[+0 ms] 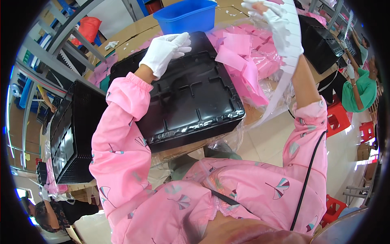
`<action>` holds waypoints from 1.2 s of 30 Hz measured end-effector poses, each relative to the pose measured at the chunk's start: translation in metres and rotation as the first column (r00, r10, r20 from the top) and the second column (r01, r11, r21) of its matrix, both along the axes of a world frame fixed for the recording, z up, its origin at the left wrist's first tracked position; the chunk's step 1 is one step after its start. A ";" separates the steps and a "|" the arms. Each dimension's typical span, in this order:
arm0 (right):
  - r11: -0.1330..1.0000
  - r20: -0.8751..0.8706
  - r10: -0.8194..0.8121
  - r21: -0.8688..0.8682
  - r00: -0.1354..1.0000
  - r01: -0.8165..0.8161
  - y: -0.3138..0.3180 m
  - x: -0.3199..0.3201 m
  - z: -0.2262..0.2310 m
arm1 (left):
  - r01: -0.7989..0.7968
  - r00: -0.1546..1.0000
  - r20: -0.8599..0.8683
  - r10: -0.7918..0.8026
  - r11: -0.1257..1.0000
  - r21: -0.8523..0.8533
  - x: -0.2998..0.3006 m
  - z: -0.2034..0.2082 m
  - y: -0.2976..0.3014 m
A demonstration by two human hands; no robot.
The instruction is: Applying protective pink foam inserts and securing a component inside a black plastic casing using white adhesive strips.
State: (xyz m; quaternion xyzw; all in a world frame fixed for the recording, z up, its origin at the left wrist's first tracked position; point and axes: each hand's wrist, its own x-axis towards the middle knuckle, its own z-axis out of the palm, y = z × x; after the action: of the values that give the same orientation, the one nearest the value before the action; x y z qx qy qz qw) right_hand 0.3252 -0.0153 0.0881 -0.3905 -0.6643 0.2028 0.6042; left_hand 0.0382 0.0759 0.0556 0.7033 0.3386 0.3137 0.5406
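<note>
My left hand (pixel 164 53), in a white glove, lies over the far end of a stack of glossy black plastic trays (pixel 191 93), its fingers stretched out together. Nothing shows in its grasp. Raised at the upper right, my right hand (pixel 278 30), gloved with bare fingertips, grips a long white strip (pixel 291 49) with a notched edge. The strip curves down past my right forearm and hides part of the hand. Pink sheets and pink packs (pixel 239 57) in clear plastic lie just right of the trays.
A blue plastic tub (pixel 186 17) stands behind the trays. More black tray stacks are at the left (pixel 75 134) and upper right (pixel 319 42). A grey metal frame (pixel 73 44) rises at left. Red stools (pixel 337 118) and a person in green (pixel 359 91) are at right.
</note>
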 end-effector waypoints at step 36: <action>0.967 -0.686 -0.015 -0.196 0.727 -0.165 0.036 -0.109 -0.027 | 0.173 0.712 0.702 0.027 0.962 -0.213 -0.074 -0.008 -0.073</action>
State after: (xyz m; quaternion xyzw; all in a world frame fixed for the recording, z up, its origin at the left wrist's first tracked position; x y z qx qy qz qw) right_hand 0.2162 0.0205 0.0612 -0.3324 -0.3812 0.4361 0.7443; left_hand -0.0359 0.0027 0.0479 0.4675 0.1196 0.4863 0.7285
